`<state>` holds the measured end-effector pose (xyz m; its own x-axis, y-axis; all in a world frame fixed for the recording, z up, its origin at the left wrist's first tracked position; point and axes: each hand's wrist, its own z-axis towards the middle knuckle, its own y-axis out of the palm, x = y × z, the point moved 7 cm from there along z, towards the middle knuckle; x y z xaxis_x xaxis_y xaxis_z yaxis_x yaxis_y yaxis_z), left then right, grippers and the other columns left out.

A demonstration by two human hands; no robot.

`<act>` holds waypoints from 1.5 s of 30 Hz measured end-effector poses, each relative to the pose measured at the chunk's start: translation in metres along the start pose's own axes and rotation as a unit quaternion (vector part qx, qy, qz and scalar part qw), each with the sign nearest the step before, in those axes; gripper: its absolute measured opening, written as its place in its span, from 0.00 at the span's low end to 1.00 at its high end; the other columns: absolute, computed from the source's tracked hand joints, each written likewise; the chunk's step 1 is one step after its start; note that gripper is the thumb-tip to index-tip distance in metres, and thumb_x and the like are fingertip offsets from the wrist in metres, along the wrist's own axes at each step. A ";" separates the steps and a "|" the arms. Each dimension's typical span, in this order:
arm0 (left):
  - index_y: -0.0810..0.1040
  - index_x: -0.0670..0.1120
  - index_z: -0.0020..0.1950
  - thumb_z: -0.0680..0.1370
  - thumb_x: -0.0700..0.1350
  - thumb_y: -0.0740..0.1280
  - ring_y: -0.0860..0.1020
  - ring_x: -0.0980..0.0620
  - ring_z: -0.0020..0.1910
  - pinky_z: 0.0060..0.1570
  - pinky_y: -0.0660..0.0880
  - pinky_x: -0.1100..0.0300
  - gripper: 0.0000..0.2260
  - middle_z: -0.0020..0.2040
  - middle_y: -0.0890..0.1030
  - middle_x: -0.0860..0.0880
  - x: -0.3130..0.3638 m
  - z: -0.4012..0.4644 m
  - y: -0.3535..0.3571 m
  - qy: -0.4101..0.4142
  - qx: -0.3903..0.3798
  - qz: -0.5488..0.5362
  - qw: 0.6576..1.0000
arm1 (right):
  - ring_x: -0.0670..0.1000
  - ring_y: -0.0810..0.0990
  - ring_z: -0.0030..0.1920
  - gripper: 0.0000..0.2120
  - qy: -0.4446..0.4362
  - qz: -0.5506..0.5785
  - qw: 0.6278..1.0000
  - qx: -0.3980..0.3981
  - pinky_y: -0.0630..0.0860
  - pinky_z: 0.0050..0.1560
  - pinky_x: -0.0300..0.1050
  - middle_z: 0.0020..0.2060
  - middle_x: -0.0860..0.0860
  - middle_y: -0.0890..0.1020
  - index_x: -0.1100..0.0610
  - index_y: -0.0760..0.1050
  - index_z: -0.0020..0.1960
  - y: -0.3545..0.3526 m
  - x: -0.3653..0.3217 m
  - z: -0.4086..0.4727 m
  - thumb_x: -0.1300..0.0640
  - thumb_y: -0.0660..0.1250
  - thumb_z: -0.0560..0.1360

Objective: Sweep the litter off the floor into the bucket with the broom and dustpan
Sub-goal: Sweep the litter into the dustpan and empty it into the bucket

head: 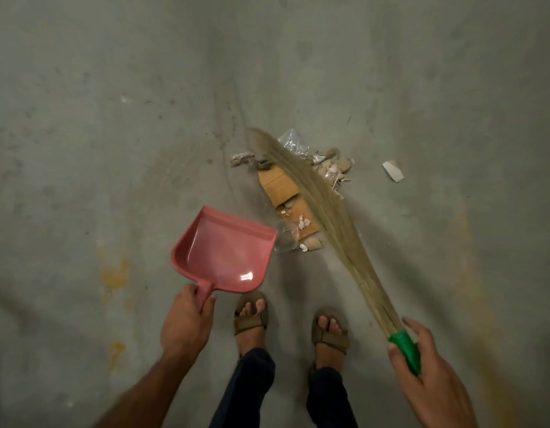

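My left hand grips the handle of a pink dustpan, whose mouth faces up and right toward the litter. My right hand holds the green handle of a grass broom; its bristles lie diagonally across the litter pile. The pile holds a brown cardboard piece, clear plastic wrap, pale shells and scraps. A torn white scrap lies apart to the right. No bucket is in view.
Bare grey concrete floor with dust marks and yellow stains surrounds the pile. My two sandalled feet stand just below the dustpan and broom.
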<state>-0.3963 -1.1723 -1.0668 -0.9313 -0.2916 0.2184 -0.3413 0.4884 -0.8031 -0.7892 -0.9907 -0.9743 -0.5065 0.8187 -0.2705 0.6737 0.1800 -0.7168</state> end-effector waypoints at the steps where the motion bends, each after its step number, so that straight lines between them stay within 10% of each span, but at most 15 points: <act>1: 0.73 0.47 0.51 0.78 0.57 0.63 0.79 0.44 0.43 0.40 0.76 0.51 0.13 0.46 0.79 0.46 0.002 0.012 0.004 0.007 -0.004 0.014 1.000 | 0.50 0.84 0.42 0.24 -0.011 -0.002 1.000 0.017 0.78 0.38 0.46 0.44 0.46 0.84 0.35 0.62 0.69 -0.003 -0.005 0.014 0.41 0.65 0.75; 4: 0.73 0.47 0.51 0.79 0.58 0.62 0.80 0.40 0.47 0.43 0.77 0.48 0.14 0.48 0.80 0.44 0.010 0.050 0.010 0.023 0.000 0.062 0.998 | 0.59 0.81 0.55 0.29 -0.055 -0.017 0.996 0.072 0.78 0.49 0.52 0.60 0.55 0.81 0.42 0.62 0.76 -0.008 -0.020 0.063 0.47 0.66 0.77; 20: 0.76 0.49 0.57 0.78 0.52 0.66 0.77 0.37 0.56 0.53 0.74 0.45 0.11 0.55 0.79 0.42 0.052 0.274 0.024 0.131 0.024 0.268 0.954 | 0.61 0.77 0.55 0.31 -0.121 -0.208 0.970 0.028 0.77 0.51 0.53 0.57 0.56 0.76 0.42 0.58 0.78 0.046 -0.015 0.287 0.49 0.65 0.78; 33: 0.72 0.48 0.60 0.77 0.51 0.67 0.76 0.37 0.55 0.52 0.74 0.45 0.14 0.57 0.77 0.41 0.064 0.256 0.052 0.144 -0.038 0.192 0.970 | 0.49 0.78 0.41 0.35 -0.231 -0.174 0.957 -0.016 0.78 0.34 0.46 0.50 0.44 0.76 0.38 0.58 0.77 0.077 0.012 0.193 0.50 0.70 0.75; 45: 0.71 0.46 0.61 0.76 0.47 0.68 0.78 0.39 0.54 0.53 0.75 0.47 0.15 0.56 0.79 0.41 0.014 0.184 0.095 0.067 -0.087 0.036 0.993 | 0.47 0.77 0.41 0.37 -0.155 -0.115 0.981 -0.020 0.77 0.35 0.43 0.46 0.44 0.74 0.38 0.58 0.77 0.105 0.049 0.095 0.50 0.71 0.74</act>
<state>-0.4180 -1.2816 -1.2421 -0.9587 -0.1436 0.2454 -0.2789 0.6421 -0.7141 -0.7938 -0.9836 -1.1240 -0.7832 0.5493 -0.2914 0.5394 0.3671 -0.7578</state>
